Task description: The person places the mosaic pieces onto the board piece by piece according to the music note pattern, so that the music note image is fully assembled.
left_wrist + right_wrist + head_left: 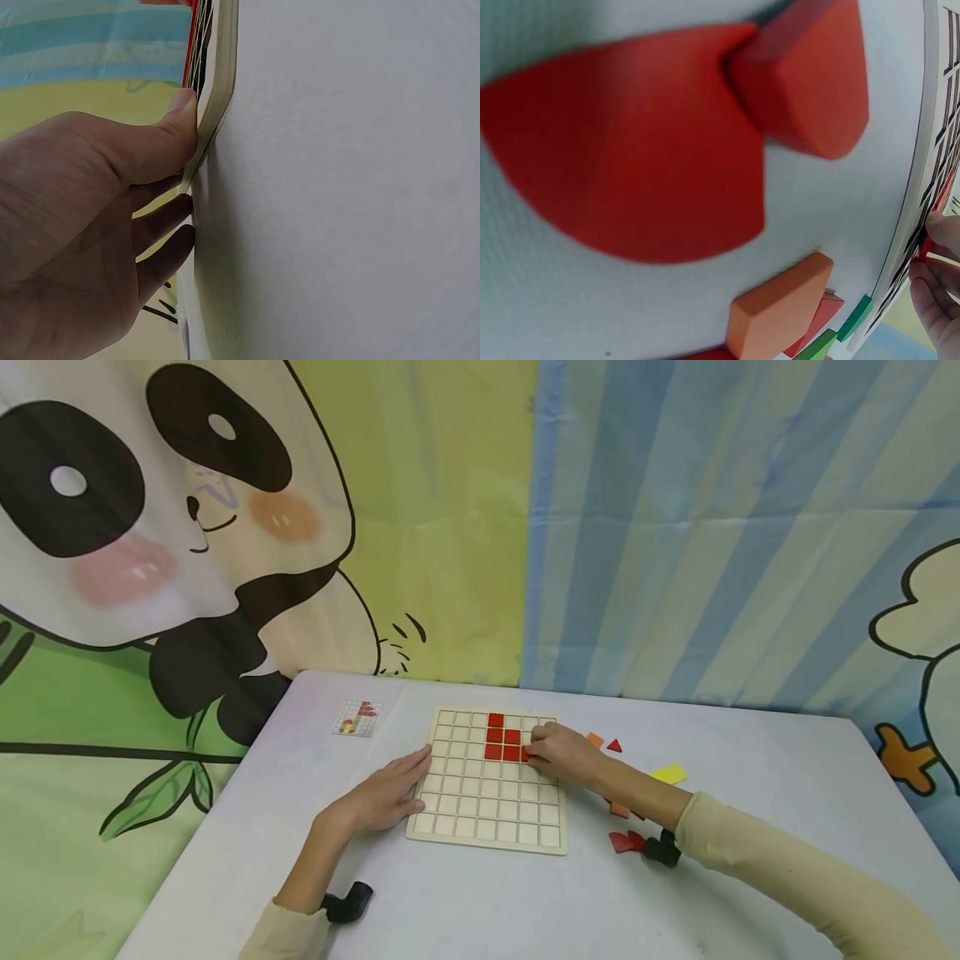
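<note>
Grid board [477, 807] braced, red piece [525, 754] pinched at its cells

The step in hand appears to be seating the red piece in the grid. The right hand [572, 756] holds it narrowly between thumb and fingers, at the right end of the lowest row of red squares [512, 737]. Whether it lies flat in its cell cannot be told, since the fingers cover most of it. The left hand [382, 792] grips nothing; its thumb and fingers rest spread against the left edge of the grid board, which lies flat on the desk [450, 902]. The next move seems to call for squaring the piece with its cell and letting go without nudging its neighbours.

Beyond the left hand lies a pattern card [358, 718], probably the guide. Right of the board are a red triangle [614, 745], a yellow piece [670, 773], orange pieces [619, 810] and red curved pieces [621, 842]; the right wrist view adds green pieces [855, 318]. The right forearm passes over this spread and hides part of it, and the black wrist camera [660, 850] beside the red curved pieces might brush them. Behind hangs a panda-printed curtain [450, 568].
</note>
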Demonstrator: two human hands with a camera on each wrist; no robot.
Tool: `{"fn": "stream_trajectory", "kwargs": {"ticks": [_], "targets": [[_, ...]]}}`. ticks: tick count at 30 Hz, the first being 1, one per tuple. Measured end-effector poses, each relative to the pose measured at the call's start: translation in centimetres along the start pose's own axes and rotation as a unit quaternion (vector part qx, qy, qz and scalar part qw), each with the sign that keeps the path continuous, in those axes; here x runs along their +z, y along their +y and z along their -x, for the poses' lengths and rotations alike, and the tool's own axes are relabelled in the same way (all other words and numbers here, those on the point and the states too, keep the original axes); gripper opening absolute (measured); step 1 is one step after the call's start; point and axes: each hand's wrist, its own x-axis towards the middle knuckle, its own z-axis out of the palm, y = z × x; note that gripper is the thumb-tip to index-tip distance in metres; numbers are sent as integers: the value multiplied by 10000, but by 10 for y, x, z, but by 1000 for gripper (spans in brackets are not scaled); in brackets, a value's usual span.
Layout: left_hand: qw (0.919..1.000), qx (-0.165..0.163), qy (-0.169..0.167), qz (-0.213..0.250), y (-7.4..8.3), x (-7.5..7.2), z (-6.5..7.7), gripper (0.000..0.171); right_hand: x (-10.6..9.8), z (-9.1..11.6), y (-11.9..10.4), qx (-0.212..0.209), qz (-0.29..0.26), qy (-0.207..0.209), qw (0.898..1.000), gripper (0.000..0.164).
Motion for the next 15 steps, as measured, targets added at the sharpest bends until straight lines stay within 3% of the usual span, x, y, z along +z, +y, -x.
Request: {"fn": "stream_trajectory", "kwargs": {"ticks": [8, 12, 15], "targets": [[10000, -38, 25, 37, -3, 2, 1, 75, -7, 0, -16, 689, -99, -773, 9946, 15], [10000, 22, 24, 38, -2, 2, 1, 75, -13, 16, -21, 643, -21, -554, 9964, 26], [10000, 49, -5, 7, -2, 1, 1, 75, -16, 43, -26, 560, -45, -245, 9981, 31]]}}
